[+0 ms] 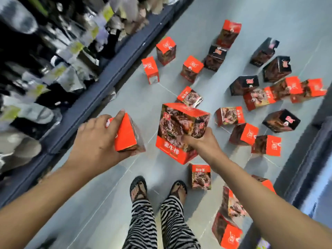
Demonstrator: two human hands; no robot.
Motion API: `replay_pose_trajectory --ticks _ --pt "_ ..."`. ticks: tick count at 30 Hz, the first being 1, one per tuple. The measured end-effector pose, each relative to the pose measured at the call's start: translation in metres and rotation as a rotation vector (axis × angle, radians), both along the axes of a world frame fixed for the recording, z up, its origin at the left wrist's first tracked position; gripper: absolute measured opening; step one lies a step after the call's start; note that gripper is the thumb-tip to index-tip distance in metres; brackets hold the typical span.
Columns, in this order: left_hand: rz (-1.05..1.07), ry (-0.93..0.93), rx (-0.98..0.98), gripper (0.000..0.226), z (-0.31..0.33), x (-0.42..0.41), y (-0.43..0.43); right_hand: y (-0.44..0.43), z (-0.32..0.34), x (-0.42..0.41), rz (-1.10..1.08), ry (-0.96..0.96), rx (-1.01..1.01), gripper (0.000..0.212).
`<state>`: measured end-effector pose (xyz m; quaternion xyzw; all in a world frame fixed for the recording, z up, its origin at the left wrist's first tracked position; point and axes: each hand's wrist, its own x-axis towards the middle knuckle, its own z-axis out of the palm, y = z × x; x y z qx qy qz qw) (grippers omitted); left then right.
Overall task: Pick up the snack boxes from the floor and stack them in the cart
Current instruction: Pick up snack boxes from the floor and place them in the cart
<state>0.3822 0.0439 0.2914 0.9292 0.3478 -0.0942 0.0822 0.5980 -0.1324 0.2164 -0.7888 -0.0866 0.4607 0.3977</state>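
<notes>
My left hand grips a red snack box from above, fingers curled over its top edge. In my right hand is a second red snack box with a meat picture, pinched at its lower right corner. Both boxes are lifted above the grey floor. Several more red and black snack boxes lie scattered on the floor ahead and to the right, such as one by my right foot and one just beyond the held box. No cart is in view.
A store shelf packed with bagged goods runs along the left, its dark base rail edging the aisle. A dark shelf base borders the right. My feet in sandals stand on bare floor below the hands.
</notes>
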Motion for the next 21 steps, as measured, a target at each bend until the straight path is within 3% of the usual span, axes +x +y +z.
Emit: replay_pose_trajectory --ticks 12,17,21 --pt "0.413 -0.044 0.097 0.112 0.093 -0.214 -0.064 0.052 0.089 -0.135 0.511 0.039 0.161 0.091" --pt "0.591 -0.012 0.155 0.112 0.141 -0.317 -0.131 0.045 0.121 -0.234 0.68 0.101 0.233 0.079" --pt "0.744 -0.019 0.201 0.111 0.189 -0.397 -0.208 0.019 0.161 -0.332 0.823 0.169 0.304 0.045"
